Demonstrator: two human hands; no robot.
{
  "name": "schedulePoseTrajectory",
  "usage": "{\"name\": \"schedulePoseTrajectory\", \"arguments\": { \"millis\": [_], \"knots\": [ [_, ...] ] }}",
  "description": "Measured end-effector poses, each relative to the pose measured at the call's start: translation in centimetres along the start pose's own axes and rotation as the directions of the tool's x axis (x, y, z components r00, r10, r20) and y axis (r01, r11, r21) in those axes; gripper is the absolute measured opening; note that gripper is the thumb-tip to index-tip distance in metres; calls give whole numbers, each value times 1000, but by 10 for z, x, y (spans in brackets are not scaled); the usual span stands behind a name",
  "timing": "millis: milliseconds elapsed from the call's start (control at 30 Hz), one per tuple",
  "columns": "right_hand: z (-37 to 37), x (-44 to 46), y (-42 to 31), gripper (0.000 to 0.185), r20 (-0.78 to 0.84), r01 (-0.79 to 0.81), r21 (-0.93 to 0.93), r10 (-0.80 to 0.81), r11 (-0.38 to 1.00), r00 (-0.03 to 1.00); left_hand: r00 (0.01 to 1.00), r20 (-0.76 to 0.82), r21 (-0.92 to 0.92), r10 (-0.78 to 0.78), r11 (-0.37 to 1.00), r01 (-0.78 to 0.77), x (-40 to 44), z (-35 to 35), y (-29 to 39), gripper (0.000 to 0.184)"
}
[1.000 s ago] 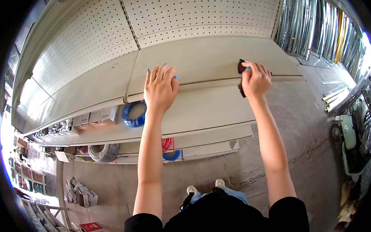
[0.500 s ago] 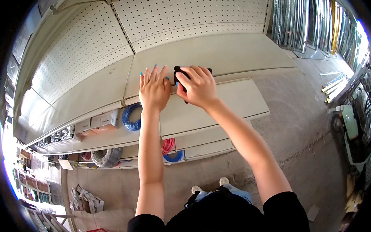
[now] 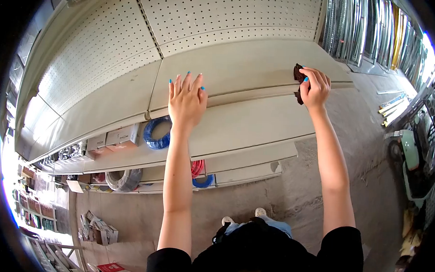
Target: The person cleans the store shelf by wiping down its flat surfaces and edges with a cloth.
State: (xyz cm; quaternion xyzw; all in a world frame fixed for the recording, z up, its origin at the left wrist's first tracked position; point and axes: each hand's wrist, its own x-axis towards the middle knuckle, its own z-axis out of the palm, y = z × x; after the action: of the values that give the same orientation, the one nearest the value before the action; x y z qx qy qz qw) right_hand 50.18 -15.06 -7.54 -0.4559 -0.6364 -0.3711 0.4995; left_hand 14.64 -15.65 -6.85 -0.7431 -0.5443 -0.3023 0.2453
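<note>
My left hand (image 3: 186, 100) lies palm down with its fingers spread on the front part of the beige top shelf (image 3: 244, 65), holding nothing. Toward the right end of that shelf, my right hand (image 3: 315, 86) is closed on a dark brown cloth (image 3: 300, 74), pressed at the shelf's front edge. Part of the cloth hangs below the edge, and some of it is hidden under the fingers.
Lower shelves hold a blue coil (image 3: 157, 133), boxes (image 3: 122, 136), a grey coil (image 3: 124, 179) and a red coil (image 3: 197, 168). A perforated back panel (image 3: 231, 16) rises behind. Metal lengths (image 3: 357, 33) stand at upper right; a green machine (image 3: 409, 150) is at right.
My right hand moved left along the shelf edge to near my left hand, then back to the right end with the cloth. My left hand has stayed almost in place.
</note>
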Motion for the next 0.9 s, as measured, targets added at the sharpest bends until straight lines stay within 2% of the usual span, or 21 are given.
{"name": "schedulePoseTrajectory", "arguments": {
  "millis": [100,267,433,567,667,767,867,900],
  "knots": [
    [6,-4,-9,23,-33,-60,-34,59,998,998,1000,-3,9,-10,1000,10,-1,-1,0,38],
    [16,-5,-49,24,-111,-50,-45,44,998,993,1000,-2,-10,-2,1000,2,-2,-3,0,38],
    [33,3,-136,29,-44,-32,77,35,997,998,1000,4,-14,-1,1000,1,-1,-2,0,42],
    [41,11,-198,35,25,-12,186,8,982,1000,995,-104,12,0,1000,1,-2,1,2,44],
    [37,20,-224,35,161,-111,196,79,974,984,991,-131,8,13,1000,-12,-3,2,-1,46],
    [32,25,-235,32,245,-278,218,223,935,944,992,-128,6,21,1000,-21,-2,2,-4,46],
    [43,21,-232,28,205,-180,166,145,970,968,994,-112,0,20,1000,-21,-3,2,-3,46],
    [47,20,-233,21,144,-133,159,111,978,983,993,-114,-5,22,1000,-23,-3,3,-5,45]
  ]
}}
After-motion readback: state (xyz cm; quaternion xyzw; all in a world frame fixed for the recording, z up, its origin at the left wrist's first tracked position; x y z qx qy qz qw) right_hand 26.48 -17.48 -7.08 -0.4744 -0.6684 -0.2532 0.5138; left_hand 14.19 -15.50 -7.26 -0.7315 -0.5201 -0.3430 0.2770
